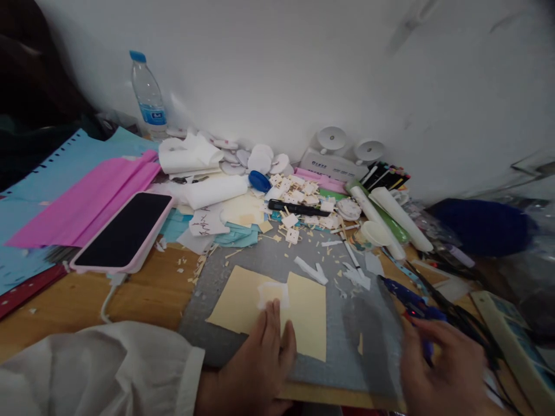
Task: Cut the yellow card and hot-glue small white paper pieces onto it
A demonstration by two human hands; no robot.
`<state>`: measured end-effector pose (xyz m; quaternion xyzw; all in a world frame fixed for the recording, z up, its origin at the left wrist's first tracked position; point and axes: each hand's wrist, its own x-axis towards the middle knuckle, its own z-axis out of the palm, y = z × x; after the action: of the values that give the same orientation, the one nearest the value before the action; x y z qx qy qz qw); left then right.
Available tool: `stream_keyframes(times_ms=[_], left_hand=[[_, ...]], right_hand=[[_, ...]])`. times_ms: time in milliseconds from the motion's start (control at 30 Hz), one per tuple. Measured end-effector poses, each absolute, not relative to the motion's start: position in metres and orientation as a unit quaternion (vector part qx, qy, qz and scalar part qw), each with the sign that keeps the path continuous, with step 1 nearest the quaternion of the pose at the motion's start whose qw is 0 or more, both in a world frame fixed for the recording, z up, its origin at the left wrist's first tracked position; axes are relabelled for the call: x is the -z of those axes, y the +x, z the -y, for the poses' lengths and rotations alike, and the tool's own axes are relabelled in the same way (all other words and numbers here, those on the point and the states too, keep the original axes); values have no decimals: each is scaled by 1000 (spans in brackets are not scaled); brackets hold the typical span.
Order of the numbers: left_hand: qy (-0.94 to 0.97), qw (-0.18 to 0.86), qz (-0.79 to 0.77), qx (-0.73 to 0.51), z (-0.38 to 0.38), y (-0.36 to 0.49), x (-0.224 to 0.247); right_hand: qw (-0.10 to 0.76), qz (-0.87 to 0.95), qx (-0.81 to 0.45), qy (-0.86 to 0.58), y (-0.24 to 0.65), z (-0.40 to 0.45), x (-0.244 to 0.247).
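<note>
- While the left hand lies on the yellow paper, its fingers are straight and close together, thumb a bit apart, not gripping anything.
- The paper's on the grey mat, right in front of the person. Pale yellow, matte, two angled panels with a V-shaped dip along the top. Can't tell if it's one sheet or two.
- Around the middle there's a white patch, kinda ragged at the edges and yellowish in the centre; fingertips are right at its lower edge.
- Right hand is over at the blue glue gun, fingers bent around the handle area. Can't tell if it's really gripped. Tiny red light's on.
- White scraps sit just beyond the paper, and a black marker lies farther back.
</note>
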<state>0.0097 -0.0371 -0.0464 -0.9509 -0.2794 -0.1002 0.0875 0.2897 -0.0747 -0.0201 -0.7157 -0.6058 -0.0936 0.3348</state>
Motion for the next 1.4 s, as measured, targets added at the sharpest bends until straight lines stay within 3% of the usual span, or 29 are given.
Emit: stream_keyframes(times_ms=[33,267,400,500,700,1133,1233,1400], left_hand=[[-950,94,280,102,37,10,46],[-943,142,279,114,39,9,48],[-939,181,270,109,37,10,50],[-932,211,270,120,35,10,51],[-924,236,261,149,34,11,57],[-947,180,249,89,31,7,51],[-957,114,256,79,26,6,35],[-942,-80,298,132,-1,-3,-1]], right_hand=[[333,631,118,-691,275,67,18],[236,794,-155,-538,205,-1,20],[133,844,-218,-472,200,-33,13],[105,852,-248,-449,200,-48,10],[152,830,-306,-441,205,-52,19],[207,752,-446,-439,205,-45,16],[233,696,-518,-439,203,-44,19],[286,599,-609,-434,202,-49,23]])
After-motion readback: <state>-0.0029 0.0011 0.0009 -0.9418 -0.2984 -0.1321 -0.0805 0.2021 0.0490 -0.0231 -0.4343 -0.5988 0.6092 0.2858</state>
